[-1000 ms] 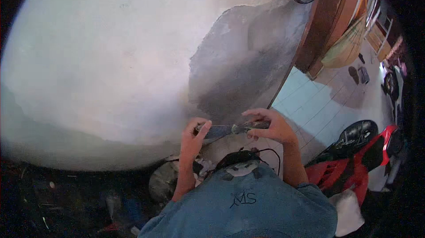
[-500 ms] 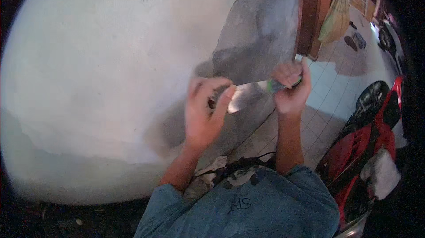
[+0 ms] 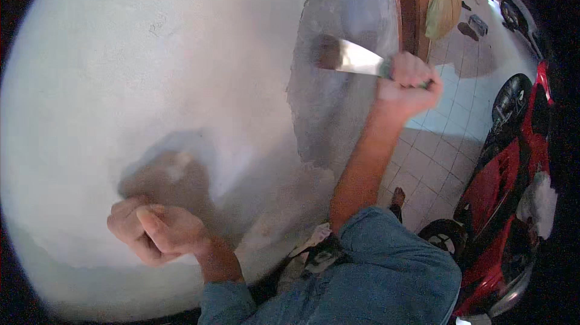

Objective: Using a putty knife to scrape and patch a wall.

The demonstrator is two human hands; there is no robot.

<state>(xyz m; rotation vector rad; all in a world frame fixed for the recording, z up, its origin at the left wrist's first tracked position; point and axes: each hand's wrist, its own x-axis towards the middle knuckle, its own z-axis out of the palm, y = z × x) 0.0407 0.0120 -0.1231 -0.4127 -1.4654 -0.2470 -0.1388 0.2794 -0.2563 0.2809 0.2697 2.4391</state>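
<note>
My right hand (image 3: 411, 86) is wrapped around the green and dark handle of a putty knife (image 3: 361, 60). Its broad metal blade points left over a grey patch (image 3: 317, 122) on the pale wall (image 3: 181, 53). Something dark, perhaps filler or shadow, shows at the blade's tip; whether the edge touches the wall I cannot tell. Lower left, my left hand (image 3: 158, 231) is closed with the thumb over curled fingers, close to the wall above its own shadow. Anything inside that fist is hidden.
A brown door frame (image 3: 414, 4) edges the wall on the right, with a yellow-green bag (image 3: 443, 7) hanging beside it. Beyond lies tiled floor (image 3: 417, 149). A red motorbike (image 3: 495, 186) stands at the right, close to my right side.
The hands have separated: my left hand left the blade's tip, moved down and left, and closed. My right hand rose with the putty knife toward the upper part of the grey patch.
</note>
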